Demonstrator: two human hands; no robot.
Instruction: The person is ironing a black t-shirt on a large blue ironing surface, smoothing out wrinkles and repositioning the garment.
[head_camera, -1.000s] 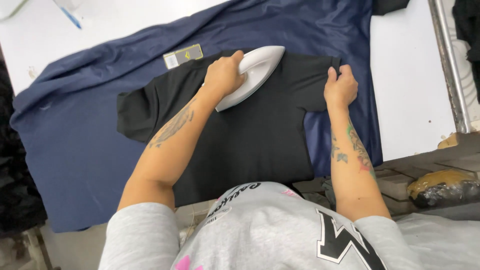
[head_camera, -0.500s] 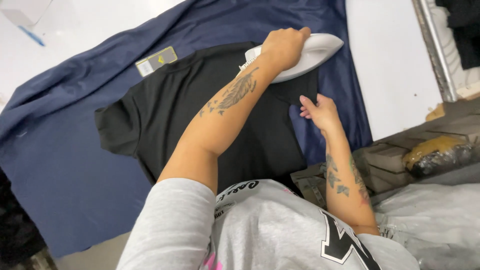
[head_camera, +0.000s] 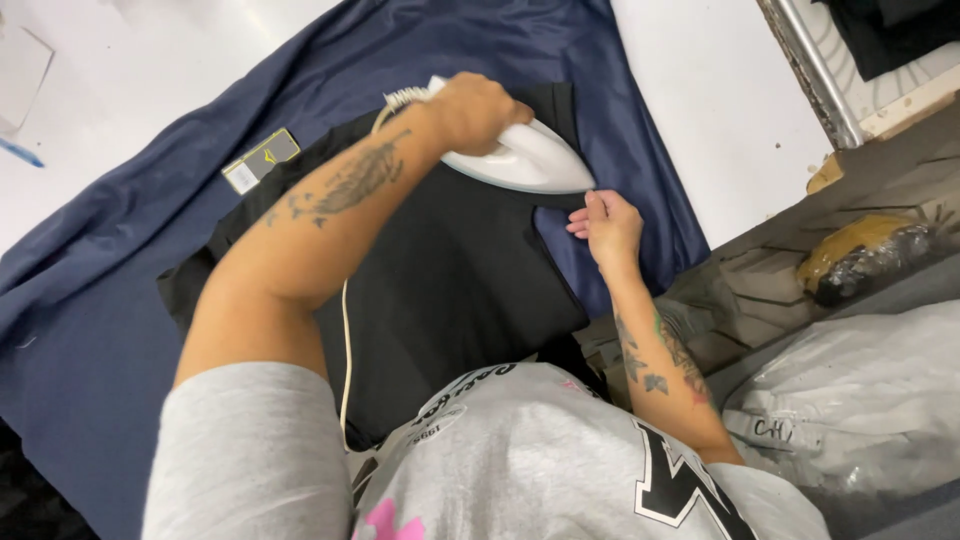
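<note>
Head view shows my right hand (head_camera: 607, 225) nearest, fingers flat and open, pinning the black cotton T-shirt (head_camera: 450, 270) taut on the navy cloth (head_camera: 90, 330) covering the white counter (head_camera: 720, 90); beyond, left hand (head_camera: 480, 110) fingers wrap the white plastic iron (head_camera: 530, 160), pressing fabric.

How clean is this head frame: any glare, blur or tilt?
Head view: even light, soft shadows; white table nearly blown out; black shirt shows little detail; left hand on iron and right hand fairly sharp; scene tilted.
</note>
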